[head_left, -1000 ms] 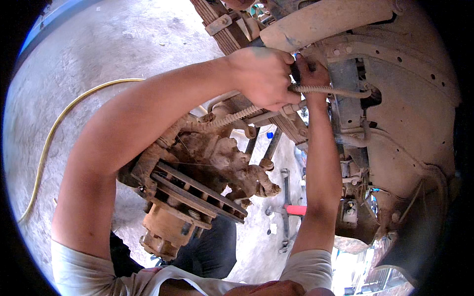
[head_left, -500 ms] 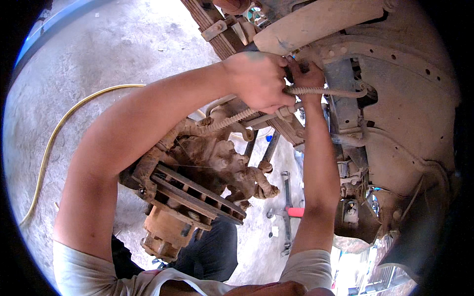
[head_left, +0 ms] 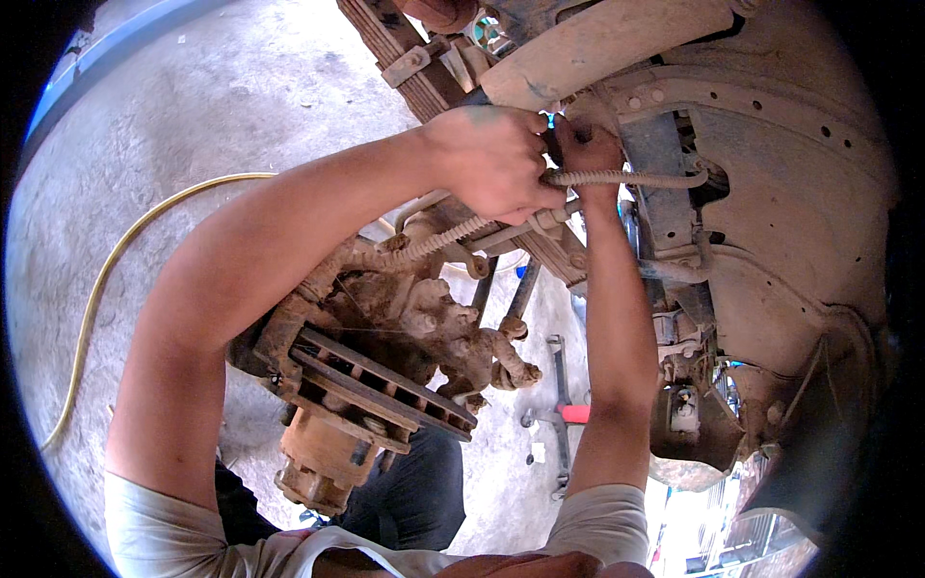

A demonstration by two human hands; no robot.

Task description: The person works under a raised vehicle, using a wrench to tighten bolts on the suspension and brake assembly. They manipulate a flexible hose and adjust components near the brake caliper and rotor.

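Observation:
My left hand is closed, knuckles up, around a coil-wrapped hose. That hose comes out beside its fingers and runs right, over my right wrist, to a bracket on the dusty vehicle body. My right hand is just beside it, fingers curled in close to the left fingertips; a small dark piece shows between the two, too hidden to name. Another coil-covered stretch leads from under my left hand down to the rusty wheel hub assembly with a brake disc. Whether both stretches are one hose is hidden.
A leaf spring crosses behind my hands, with a thick dusty cylinder above. The inner fender panel fills the right side. On the concrete floor lie a yellow hose and a dark metal tool with a red part.
The whole view has shifted slightly, so the parts sit a little further left. Both hands keep nearly the same place and grip, with a slight movement of the right fingers.

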